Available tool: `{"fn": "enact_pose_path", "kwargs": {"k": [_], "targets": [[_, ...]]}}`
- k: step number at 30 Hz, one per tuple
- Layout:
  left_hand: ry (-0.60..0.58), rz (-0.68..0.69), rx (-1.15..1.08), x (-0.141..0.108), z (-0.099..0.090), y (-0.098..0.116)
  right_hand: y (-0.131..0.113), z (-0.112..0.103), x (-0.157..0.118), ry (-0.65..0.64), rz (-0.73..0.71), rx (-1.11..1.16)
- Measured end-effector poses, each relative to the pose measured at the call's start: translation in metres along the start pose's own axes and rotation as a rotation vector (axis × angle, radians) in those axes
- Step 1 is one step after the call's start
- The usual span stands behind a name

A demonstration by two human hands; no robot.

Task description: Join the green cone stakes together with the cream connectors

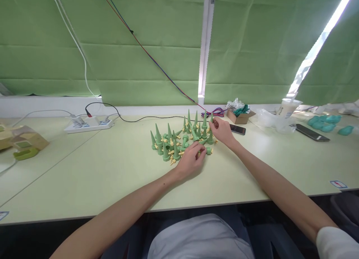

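Green plastic cone-shaped spikes with small yellow fittings form a cluster at mid-table; several stand point up, others lie on their sides. At the cluster's right rear, the fingers of my right hand are pinched around an upright green spike. My left hand is at the near edge, its fingers curled in. A lying green piece with a yellow tip shows just right of those fingertips. What the left fingers hold, if anything, is hidden.
Behind my right hand lie a phone and a small cardboard box. Further right are a plastic cup, a dark flat device and teal objects. A power strip with cables sits at left rear.
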State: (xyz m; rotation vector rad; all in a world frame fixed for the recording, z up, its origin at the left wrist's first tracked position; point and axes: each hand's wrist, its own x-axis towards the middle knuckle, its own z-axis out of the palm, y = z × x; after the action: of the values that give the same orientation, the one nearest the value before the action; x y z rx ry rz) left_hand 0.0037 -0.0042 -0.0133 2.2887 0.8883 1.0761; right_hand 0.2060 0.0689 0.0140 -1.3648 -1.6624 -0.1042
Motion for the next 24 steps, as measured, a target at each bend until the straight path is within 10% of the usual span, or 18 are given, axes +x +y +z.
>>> {"fn": "enact_pose_path", "kwargs": {"k": [24], "targets": [[-0.064, 0.01, 0.033, 0.0, -0.001, 0.001, 0.012, -0.007, -0.013, -0.107, 0.099, -0.03]]}}
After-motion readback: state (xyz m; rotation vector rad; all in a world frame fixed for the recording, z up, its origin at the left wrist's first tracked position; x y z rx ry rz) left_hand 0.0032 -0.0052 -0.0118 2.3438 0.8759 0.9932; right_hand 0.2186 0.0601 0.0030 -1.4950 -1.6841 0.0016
